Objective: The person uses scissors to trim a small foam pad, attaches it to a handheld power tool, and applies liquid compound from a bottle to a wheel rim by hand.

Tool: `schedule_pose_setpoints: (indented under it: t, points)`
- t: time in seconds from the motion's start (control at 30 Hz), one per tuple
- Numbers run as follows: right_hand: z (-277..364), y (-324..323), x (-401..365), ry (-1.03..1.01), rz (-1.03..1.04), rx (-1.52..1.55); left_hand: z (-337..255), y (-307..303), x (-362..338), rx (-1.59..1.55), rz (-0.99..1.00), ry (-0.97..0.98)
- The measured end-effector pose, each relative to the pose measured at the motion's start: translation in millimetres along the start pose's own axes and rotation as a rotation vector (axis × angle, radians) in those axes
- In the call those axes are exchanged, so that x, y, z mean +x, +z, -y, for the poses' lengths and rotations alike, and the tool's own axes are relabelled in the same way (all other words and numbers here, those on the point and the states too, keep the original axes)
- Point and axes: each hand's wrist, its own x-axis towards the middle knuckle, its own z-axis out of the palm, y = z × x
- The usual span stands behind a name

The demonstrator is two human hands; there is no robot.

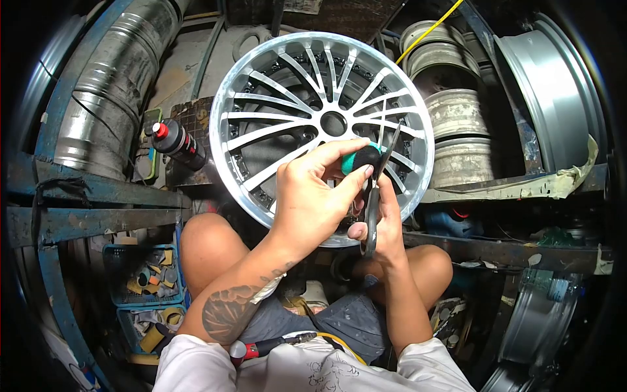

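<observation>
My left hand (307,193) pinches a small round pad (351,161), green at the edge with a dark face, between thumb and fingertips. In my right hand (386,228) is a pair of scissors (373,219) with dark handles, fingers through the loops. The scissor blades stand parted and point up and away, right beside the pad's right edge. Behind both hands a silver multi-spoke wheel rim (274,118) faces me, tilted back, its lower part partly hidden by my hands.
At the left of the rim lies a dark bottle (179,144) with a red cap. Blue baskets (140,304) of abrasive scraps sit below left. A red and black tool (261,346) rests on my lap. Stacked rims (457,112) and a large silver rim (555,85) fill the right side.
</observation>
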Motion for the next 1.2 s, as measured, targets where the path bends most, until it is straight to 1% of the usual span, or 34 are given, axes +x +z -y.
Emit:
schedule_pose_setpoints:
  t: [0.2,0.3,0.4,0.53,0.63,0.7,0.8,0.93,1.0,1.03,1.1,1.13,1.2]
  points:
    - [-3.0,-4.1,-3.3,0.045,-0.031,-0.067,-5.2,0.7,-0.6,-0.092,0.009,-0.075]
    - [-3.6,-0.3,-2.3,0.025,-0.036,-0.035,-1.5,-0.6,-0.2,-0.086,0.019,-0.065]
    - [-5.3,-7.5,-3.9,0.019,-0.005,-0.067,-1.4,0.4,-1.4,-0.046,0.036,-0.056]
    - [3.3,0.5,-2.8,0.027,-0.042,-0.027,-5.5,1.5,-2.1,-0.102,0.033,-0.086]
    - [0.6,-3.7,-3.5,0.033,-0.025,-0.097,-6.9,-1.8,-1.7,-0.069,0.052,-0.125]
    - [0.0,-2.2,-2.9,0.006,-0.029,-0.074,-8.0,-5.1,-2.3,-0.008,0.092,-0.182]
    - [1.7,-2.3,-5.0,0.016,-0.049,-0.093,-8.5,-4.7,-1.6,-0.032,0.101,-0.14]
    - [0.7,-0.9,-4.7,0.01,-0.066,-0.12,-7.5,-7.5,0.2,-0.027,0.109,-0.138]
    - [4.4,-4.4,-5.5,0.032,-0.024,-0.128,-5.2,-8.5,1.2,-0.008,0.122,-0.125]
    - [6.3,-6.1,-5.7,0.044,-0.004,-0.133,-6.4,-8.5,0.5,-0.017,0.125,-0.148]
    - [7.5,-8.0,-4.4,0.001,0.004,-0.157,-10.2,-8.2,-0.7,-0.034,0.133,-0.194]
    - [8.1,-8.7,-4.6,-0.021,0.008,-0.168,-9.1,-8.4,-0.7,-0.041,0.135,-0.18]
    - [10.5,-6.3,-8.7,0.039,-0.04,-0.19,-6.0,-9.3,0.2,-0.056,0.142,-0.152]
